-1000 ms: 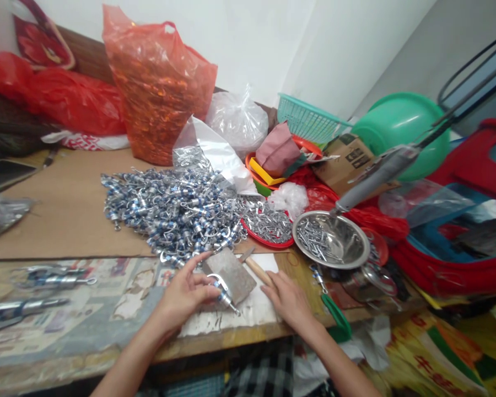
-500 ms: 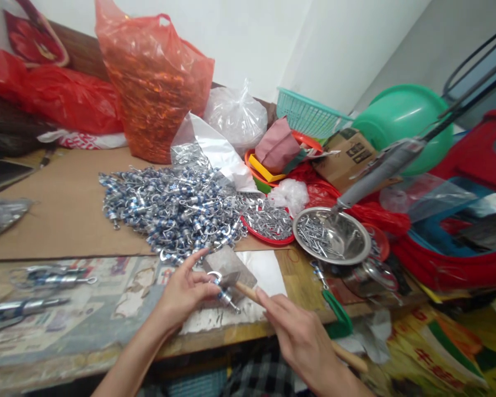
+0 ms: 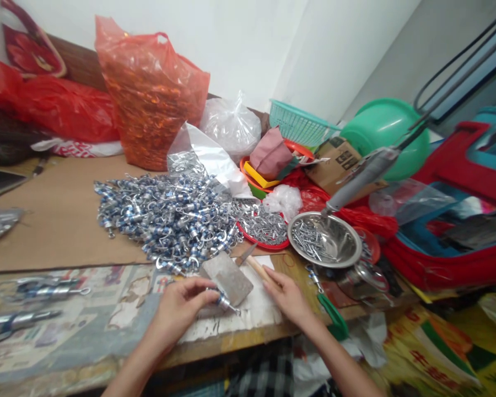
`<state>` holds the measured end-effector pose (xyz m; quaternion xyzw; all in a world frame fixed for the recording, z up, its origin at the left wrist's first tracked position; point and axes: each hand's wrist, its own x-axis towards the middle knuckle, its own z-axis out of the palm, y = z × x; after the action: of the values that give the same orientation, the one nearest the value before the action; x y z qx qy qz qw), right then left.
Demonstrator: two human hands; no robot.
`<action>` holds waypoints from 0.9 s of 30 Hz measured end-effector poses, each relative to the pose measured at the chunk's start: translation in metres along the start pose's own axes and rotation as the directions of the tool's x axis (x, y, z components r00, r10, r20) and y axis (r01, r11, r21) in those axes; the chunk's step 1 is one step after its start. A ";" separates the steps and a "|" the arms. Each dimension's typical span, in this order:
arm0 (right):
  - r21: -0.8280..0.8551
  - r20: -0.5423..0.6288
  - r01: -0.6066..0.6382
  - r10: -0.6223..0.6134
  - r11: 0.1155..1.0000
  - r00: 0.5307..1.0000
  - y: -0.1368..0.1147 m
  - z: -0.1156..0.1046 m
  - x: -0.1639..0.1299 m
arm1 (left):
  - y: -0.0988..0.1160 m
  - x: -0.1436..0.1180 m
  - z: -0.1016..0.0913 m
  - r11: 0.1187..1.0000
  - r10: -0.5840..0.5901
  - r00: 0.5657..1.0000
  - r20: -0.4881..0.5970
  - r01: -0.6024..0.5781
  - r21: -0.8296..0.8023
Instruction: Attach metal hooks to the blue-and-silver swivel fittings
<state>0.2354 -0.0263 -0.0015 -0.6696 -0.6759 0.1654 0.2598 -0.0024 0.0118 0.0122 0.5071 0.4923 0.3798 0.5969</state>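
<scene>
Between the thumb and fingers of my left hand (image 3: 181,303) is a small silver-and-blue metal fitting (image 3: 223,301), its ring-tipped end pointing right. It lies at the front edge of a flat grey block (image 3: 228,278); whether it rests on the block is hard to see. My right hand (image 3: 287,296) is closed around the wooden handle of a hammer (image 3: 257,268). The hammer's pointed head is over the block's back right corner, away from the fitting. Beyond the block lies a big pile of similar fittings (image 3: 165,218).
A red tray (image 3: 268,246) of small metal pieces and a steel bowl (image 3: 347,251) of pins stand behind my right hand. An orange bag (image 3: 157,99), a green basin (image 3: 386,138) and a cardboard box (image 3: 339,165) stand farther back. More fittings (image 3: 45,289) lie at left.
The hammer has been lifted off the fitting and swung back and right with my right hand. My left hand still holds the fitting, its raised fingers now curled in. The view has shifted slightly.
</scene>
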 end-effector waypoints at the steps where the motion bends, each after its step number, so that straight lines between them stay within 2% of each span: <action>1: -0.061 0.026 0.006 -0.005 0.998 1.000 0.005 -0.001 0.007 | 0.001 0.000 0.000 0.996 0.051 0.999 -0.017 -0.050 0.068; 2: -0.130 0.032 0.019 -0.015 0.991 0.999 0.008 -0.002 0.015 | 0.002 0.000 0.000 0.987 0.106 0.994 -0.028 -0.102 0.124; 4: -0.253 -0.028 0.023 -0.031 0.967 0.999 0.010 -0.008 0.036 | 0.004 0.000 0.001 0.960 0.204 0.978 -0.033 -0.193 0.202; 7: -0.338 -0.131 -0.046 0.002 0.940 0.991 0.017 -0.015 0.077 | 0.004 0.000 0.003 0.926 0.283 0.957 -0.055 -0.258 0.276; 11: -0.361 -0.069 -0.094 0.073 0.928 0.995 0.033 -0.013 0.122 | 0.002 -0.003 0.005 0.911 0.299 0.954 -0.007 -0.283 0.301; 14: -0.338 -0.043 -0.106 0.097 0.935 0.994 0.043 -0.010 0.134 | 0.002 -0.006 0.004 0.908 0.285 0.958 0.028 -0.280 0.311; 17: -0.274 -0.072 -0.103 0.086 0.956 0.994 0.043 -0.015 0.132 | 0.004 -0.009 0.002 0.908 0.295 0.955 0.022 -0.287 0.304; 20: -0.168 -0.153 -0.084 0.058 0.982 0.987 0.031 -0.021 0.119 | 0.003 -0.011 0.002 0.910 0.307 0.952 0.010 -0.297 0.288; 23: -0.025 -0.197 -0.038 0.032 0.999 0.980 0.000 -0.015 0.093 | 0.002 -0.011 0.004 0.916 0.313 0.949 -0.029 -0.293 0.275; 27: 0.192 -0.126 0.078 -0.054 0.978 0.991 -0.051 0.007 0.046 | -0.001 -0.009 0.008 0.936 0.288 0.949 -0.130 -0.251 0.245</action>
<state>0.1912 0.0174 0.0284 -0.6266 -0.6612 0.1821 0.3701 0.0031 0.0013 0.0126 0.6015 0.5052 0.4403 0.4349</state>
